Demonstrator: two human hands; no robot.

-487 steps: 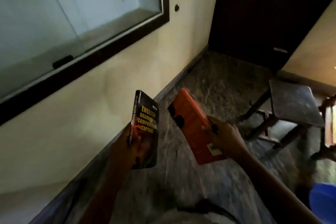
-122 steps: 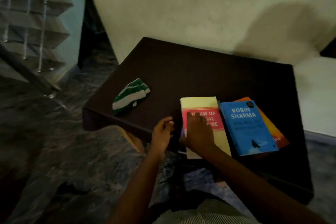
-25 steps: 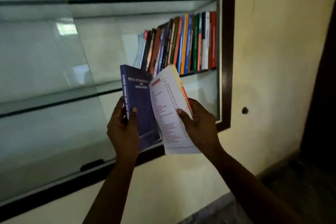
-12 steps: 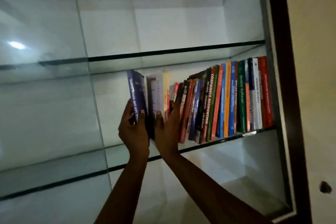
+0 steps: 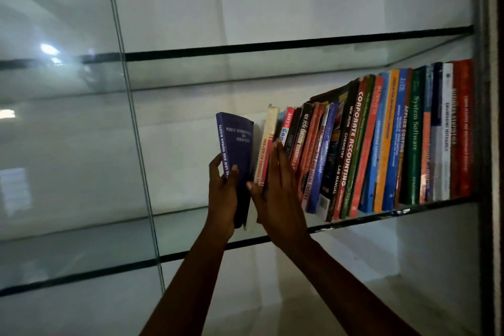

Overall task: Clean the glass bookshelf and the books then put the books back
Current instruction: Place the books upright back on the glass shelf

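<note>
I'm on the put-back step: my left hand [image 5: 222, 196] grips the purple law book [image 5: 237, 144] at the glass shelf [image 5: 395, 211], while my right hand [image 5: 278, 194], fingers [image 5: 281, 161] straight, props the leaning row of books [image 5: 381, 144], so next I'd guess it needs sliding in snug.

Row of books [image 5: 381, 144] stands on mid shelf [image 5: 409, 211], packed to the R end against the frame [image 5: 488, 144]; bks at its L end lean R. Left hand [image 5: 223, 199] grips a law book [image 5: 237, 142] upright, just L of the row. Right hand [image 5: 278, 194] lies flat on the end book [image 5: 268, 131], btwn law book & the rest. Upper shelf [image 5: 272, 48] runs above; glass pane edge [image 5: 131, 117] well L of both hands.
</note>
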